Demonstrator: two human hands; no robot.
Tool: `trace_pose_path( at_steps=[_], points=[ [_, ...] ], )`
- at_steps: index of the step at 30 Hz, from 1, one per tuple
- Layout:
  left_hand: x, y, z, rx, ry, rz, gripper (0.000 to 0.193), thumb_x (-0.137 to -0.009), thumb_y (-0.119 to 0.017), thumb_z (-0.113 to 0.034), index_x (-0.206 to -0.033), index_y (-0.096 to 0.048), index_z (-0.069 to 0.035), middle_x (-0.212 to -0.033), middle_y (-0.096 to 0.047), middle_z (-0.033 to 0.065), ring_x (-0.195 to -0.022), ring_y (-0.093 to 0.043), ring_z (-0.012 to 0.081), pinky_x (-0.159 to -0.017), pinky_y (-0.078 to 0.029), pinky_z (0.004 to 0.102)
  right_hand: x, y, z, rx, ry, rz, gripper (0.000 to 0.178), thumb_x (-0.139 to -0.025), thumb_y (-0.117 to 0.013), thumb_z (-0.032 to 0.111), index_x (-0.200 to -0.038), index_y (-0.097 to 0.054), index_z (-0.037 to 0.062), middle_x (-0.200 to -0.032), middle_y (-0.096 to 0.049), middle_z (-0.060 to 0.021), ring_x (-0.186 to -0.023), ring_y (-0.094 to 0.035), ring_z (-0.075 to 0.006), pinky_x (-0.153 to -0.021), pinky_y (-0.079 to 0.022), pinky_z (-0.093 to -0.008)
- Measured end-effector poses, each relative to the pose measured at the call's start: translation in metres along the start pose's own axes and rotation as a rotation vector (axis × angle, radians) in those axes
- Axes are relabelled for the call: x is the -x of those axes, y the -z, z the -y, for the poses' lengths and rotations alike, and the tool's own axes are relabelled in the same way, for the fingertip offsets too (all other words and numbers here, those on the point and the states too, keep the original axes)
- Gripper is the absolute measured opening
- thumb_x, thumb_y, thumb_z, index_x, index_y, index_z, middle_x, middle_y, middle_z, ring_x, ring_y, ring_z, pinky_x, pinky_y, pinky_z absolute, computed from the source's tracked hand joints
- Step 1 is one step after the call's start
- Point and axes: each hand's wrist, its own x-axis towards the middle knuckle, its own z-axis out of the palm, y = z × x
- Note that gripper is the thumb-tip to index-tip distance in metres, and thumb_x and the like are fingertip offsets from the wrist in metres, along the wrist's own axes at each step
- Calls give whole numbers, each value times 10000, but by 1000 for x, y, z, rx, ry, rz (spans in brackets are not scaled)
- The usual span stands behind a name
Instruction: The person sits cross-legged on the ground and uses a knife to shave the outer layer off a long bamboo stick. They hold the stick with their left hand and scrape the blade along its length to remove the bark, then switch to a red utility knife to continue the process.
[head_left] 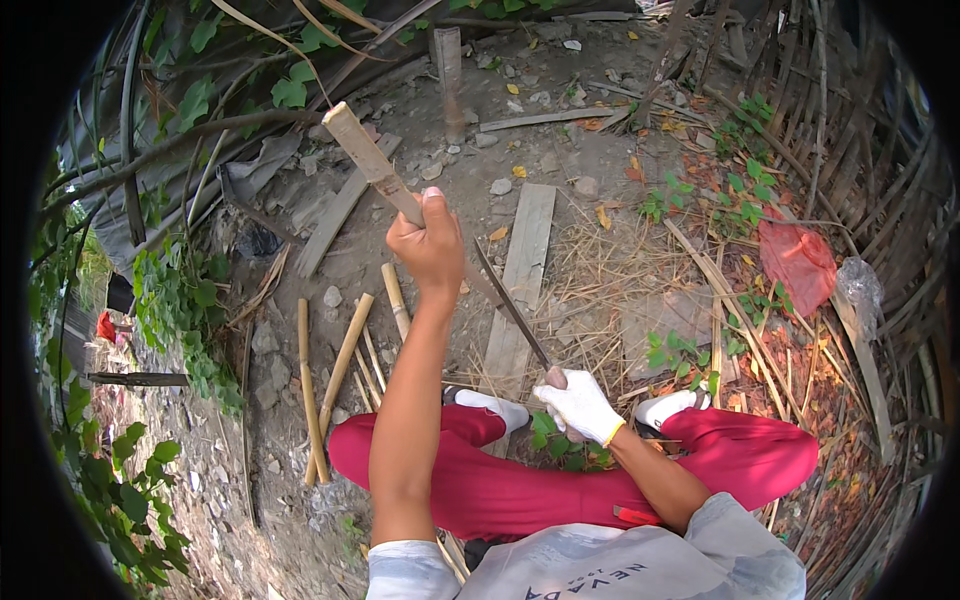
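My bare left hand point(428, 238) is wrapped round a split bamboo piece point(366, 156) and lifts it out ahead, tilted. One end of the bamboo rises to the upper left; the other runs down to the right behind the wrist. My right hand point(582, 405), in a white glove, grips a knife point(518, 318) by its brown handle. Its long dark blade slants up to the left, near the lower end of the bamboo. Whether blade and bamboo touch, I cannot tell.
Several cut bamboo lengths point(345, 355) lie left of my knees. A weathered plank point(528, 240) is on the dirt ahead, with straw beside it. A red plastic bag point(793, 262) lies to the right, near a fence of sticks point(880, 200). Leafy vines point(180, 320) grow at the left.
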Motion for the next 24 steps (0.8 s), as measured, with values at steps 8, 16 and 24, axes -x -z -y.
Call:
trace_pose_path(
  at_steps=[8,16,24],
  points=[
    [6,6,12,-87,-81,75,372,-1012,-552,-152,-675,-399,-115,-546,-438,-31,-437,-389,39,-393,-300,249,15,-4,71,-518,401,-170,143,-914,-678,107,-835,-606,12,-597,-563,-21,-457,-526,-109,-453,-419,-286],
    [3,8,3,10,-14,42,357,-998,-590,-131,-674,-445,-93,-566,-481,-40,-493,-449,27,-440,-324,221,-34,-7,-79,-178,-271,-27,272,-872,-696,145,-660,-562,40,-530,-533,-52,-391,-488,-152,-397,-407,-316],
    [1,7,15,-193,-64,-3,384,-929,-679,-91,-656,-411,-110,-593,-422,-77,-551,-377,18,-489,-315,234,-33,-6,-47,-113,-212,15,283,-873,-718,181,-688,-537,65,-555,-526,-36,-403,-505,-149,-393,-396,-301]
  ],
)
